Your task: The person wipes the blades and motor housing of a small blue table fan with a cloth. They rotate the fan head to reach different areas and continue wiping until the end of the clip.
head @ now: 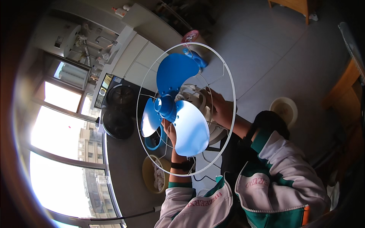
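An electric fan stands before me with its three-bladed blue plastic impeller [177, 71] exposed. Its blue hub cap [159, 106] faces left. A white wire guard ring [235, 94] with thin ribs surrounds the blades. My right hand [219, 107] is at the pale motor housing [194, 95], reaching around its right side, fingers partly hidden by the guard and housing. Behind the lower blades, my left hand [170, 132] reaches up near the hub. The blades cover most of its fingers, so its grip cannot be seen.
A yellow basin with cloth [147, 173] and a blue-rimmed basin [149, 144] lie left. Beyond are a black washing machine [119, 95], cabinets [134, 61], a blue bottle [196, 58] and a pink-rimmed bin [190, 36]. A pale bucket [293, 109] stands right; windows [65, 134] line the left.
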A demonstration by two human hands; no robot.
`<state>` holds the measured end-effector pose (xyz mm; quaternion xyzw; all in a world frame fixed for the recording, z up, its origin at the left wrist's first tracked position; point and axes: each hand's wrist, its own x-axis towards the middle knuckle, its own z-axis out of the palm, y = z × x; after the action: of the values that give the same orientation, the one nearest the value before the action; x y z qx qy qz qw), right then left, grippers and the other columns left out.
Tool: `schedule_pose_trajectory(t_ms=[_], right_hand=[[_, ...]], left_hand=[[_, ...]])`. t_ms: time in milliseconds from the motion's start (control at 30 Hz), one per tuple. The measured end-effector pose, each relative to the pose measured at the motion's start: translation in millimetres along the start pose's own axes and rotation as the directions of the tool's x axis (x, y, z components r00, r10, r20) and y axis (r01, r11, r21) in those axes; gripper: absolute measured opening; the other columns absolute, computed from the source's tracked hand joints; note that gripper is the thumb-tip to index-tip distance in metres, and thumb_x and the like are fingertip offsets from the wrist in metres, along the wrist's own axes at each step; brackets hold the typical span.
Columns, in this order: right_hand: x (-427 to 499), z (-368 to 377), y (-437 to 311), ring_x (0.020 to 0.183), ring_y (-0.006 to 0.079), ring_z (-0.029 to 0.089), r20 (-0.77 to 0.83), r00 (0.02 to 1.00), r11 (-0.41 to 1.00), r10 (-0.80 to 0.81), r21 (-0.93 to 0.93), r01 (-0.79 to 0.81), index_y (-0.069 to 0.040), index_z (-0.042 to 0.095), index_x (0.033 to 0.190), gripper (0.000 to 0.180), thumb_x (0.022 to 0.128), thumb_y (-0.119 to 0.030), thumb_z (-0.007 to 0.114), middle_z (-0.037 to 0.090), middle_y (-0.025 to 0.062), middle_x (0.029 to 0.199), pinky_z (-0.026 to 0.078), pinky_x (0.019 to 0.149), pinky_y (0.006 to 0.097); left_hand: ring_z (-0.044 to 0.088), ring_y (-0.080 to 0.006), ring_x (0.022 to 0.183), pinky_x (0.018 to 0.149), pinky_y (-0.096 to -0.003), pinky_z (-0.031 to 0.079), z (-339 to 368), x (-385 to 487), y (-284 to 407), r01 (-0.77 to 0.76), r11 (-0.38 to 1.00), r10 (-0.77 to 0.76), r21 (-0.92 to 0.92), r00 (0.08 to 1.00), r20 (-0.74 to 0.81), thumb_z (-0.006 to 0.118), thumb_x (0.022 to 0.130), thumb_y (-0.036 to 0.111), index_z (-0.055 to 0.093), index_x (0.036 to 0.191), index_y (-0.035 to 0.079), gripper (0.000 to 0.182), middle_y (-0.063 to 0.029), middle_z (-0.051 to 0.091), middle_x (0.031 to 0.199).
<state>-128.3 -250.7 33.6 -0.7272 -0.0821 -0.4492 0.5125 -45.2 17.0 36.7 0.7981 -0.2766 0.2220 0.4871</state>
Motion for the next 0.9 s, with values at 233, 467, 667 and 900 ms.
schedule_pose_trajectory(t_ms=[233,467,667,900], right_hand=[[7.1,-20.3,1.1,0.108,0.0317,0.061,0.403,0.915,0.865,0.013,-0.463,0.191,-0.007,0.065,0.122,0.037,0.085,-0.003,0.065,0.059,0.0138,0.122,0.054,0.090,0.0441],[27.3,-25.8,-5.7,0.079,0.0327,0.071,0.513,0.832,0.881,0.210,-0.469,0.067,-0.005,0.067,0.118,0.031,0.087,-0.002,0.062,0.068,0.0167,0.095,0.060,0.066,0.0450],[25.1,-21.0,-3.9,0.081,0.0329,0.073,0.540,0.807,0.928,0.237,-0.371,-0.024,-0.005,0.060,0.126,0.037,0.089,0.000,0.059,0.071,0.0199,0.100,0.062,0.075,0.0456],[-8.1,6.3,36.1,0.081,0.0352,0.072,0.584,0.723,0.894,0.369,-0.436,-0.104,-0.013,0.068,0.118,0.031,0.089,-0.023,0.062,0.073,0.0168,0.092,0.056,0.071,0.0484]], left_hand=[[0.065,-0.0261,0.111,0.091,-0.0408,0.057,-6.6,2.3,0.3,-0.176,0.964,0.178,0.201,0.984,0.009,0.065,0.096,0.018,0.067,0.123,0.004,0.030,-0.0113,0.062,0.129],[0.066,-0.0264,0.112,0.094,-0.0411,0.056,-0.5,-0.4,-3.1,0.047,0.998,-0.049,-0.052,0.998,-0.030,0.072,0.091,0.016,0.065,0.127,0.004,0.039,-0.0116,0.062,0.129],[0.066,-0.0262,0.113,0.094,-0.0412,0.056,-13.4,-1.0,-5.1,-0.186,0.933,0.172,0.307,0.982,0.072,0.074,0.089,0.017,0.063,0.129,0.004,0.043,-0.0117,0.062,0.130],[0.061,-0.0279,0.118,0.098,-0.0427,0.052,-9.2,4.3,2.4,-0.108,0.982,0.101,0.155,0.993,0.054,0.072,0.090,0.015,0.065,0.127,0.004,0.040,-0.0122,0.061,0.131]])
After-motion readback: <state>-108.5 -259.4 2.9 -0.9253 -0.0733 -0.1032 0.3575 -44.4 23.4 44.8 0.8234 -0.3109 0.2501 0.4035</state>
